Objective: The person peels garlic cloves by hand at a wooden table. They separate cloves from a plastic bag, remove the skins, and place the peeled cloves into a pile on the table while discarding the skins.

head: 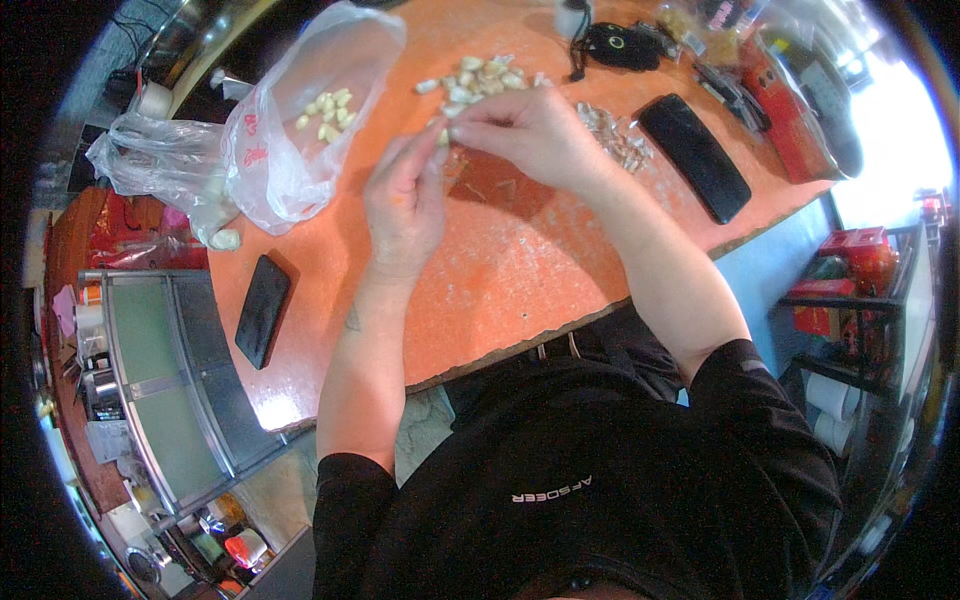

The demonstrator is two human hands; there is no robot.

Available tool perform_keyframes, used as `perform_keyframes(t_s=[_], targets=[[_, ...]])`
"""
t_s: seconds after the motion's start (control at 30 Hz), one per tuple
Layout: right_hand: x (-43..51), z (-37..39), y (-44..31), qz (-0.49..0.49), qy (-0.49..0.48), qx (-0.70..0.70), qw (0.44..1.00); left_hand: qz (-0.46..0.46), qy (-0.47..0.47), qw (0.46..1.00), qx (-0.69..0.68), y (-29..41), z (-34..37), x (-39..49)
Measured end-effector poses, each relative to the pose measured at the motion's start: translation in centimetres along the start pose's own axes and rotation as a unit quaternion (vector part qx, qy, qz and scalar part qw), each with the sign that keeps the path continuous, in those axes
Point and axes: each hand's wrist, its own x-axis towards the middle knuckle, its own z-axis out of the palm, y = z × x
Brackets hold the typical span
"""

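Observation:
My left hand (411, 191) and my right hand (529, 135) meet above the orange tabletop (510, 300), their fingertips pinching a small pale garlic clove (442, 137) between them. Just beyond my fingers lies a pile of unpeeled garlic cloves (480, 79). To the left, a translucent plastic bag (281, 180) lies with its mouth spread, and several peeled garlic cloves (327, 112) rest in it. Papery garlic skins (619, 139) are heaped to the right, beside my right wrist.
A dark phone (262, 311) lies near the table's left edge. Another black phone (696, 157) lies at the right, below a black drawstring pouch (619, 46) and an orange-red packet (787, 120). A knotted plastic bag (169, 161) hangs over the left edge.

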Motion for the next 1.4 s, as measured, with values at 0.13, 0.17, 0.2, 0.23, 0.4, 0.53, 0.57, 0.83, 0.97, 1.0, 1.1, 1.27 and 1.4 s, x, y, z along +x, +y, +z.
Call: perform_keyframes(t_s=[0.13, 0.17, 0.2, 0.23, 0.4, 0.53, 0.57, 0.83, 0.97, 1.0, 1.1, 1.27, 1.4], targets=[[0.1, -0.2, 0.2, -0.029, -0.008, 0.021, 0.999, 0.019, -0.01, 1.0, -0.006, 0.0, -0.2, 0.2], [0.0, -0.4, 0.2, -0.023, -0.01, 0.015, 1.0, 0.023, -0.012, 1.0, -0.005, 0.0, -0.3, 0.2], [0.0, -0.4, 0.2, -0.026, -0.011, 0.013, 1.0, 0.028, -0.013, 1.0, -0.003, 0.0, -0.3, 0.2], [-0.1, -0.4, 0.3, -0.015, -0.012, 0.01, 1.0, 0.031, -0.016, 0.999, -0.004, 0.0, -0.4, 0.3], [0.1, 0.2, 0.7, 0.002, -0.006, 0.037, 0.999, 0.053, -0.024, 0.998, 0.021, -0.1, -0.6, 0.3], [0.1, 0.9, 1.0, 0.015, 0.022, 0.042, 0.999, 0.054, -0.012, 0.998, 0.034, -0.1, -0.2, 0.3], [0.1, 1.1, 1.0, 0.015, 0.026, 0.055, 0.998, 0.045, -0.006, 0.998, 0.032, 0.0, -0.1, 0.2], [-0.2, 0.9, 0.4, 0.019, 0.035, 0.021, 0.999, 0.016, 0.018, 0.999, 0.034, 0.1, 0.1, 0.0], [0.0, 0.5, 0.1, 0.01, 0.012, 0.025, 1.0, 0.03, 0.013, 0.998, 0.047, 0.2, -0.1, 0.1], [-0.1, 0.3, 0.0, 0.015, 0.004, 0.017, 1.0, 0.031, 0.012, 0.999, 0.043, 0.2, -0.1, 0.1], [-0.1, 0.1, -0.2, 0.019, -0.01, 0.036, 0.999, 0.042, 0.015, 0.998, 0.041, 0.2, -0.1, 0.1], [-0.2, 0.8, 0.2, 0.033, 0.018, 0.026, 0.999, 0.015, 0.022, 1.0, 0.013, 0.1, 0.3, 0.0], [-0.1, 1.1, 0.9, 0.03, 0.022, 0.039, 0.999, -0.104, 0.02, 0.988, -0.11, 0.1, 0.6, -0.2]])
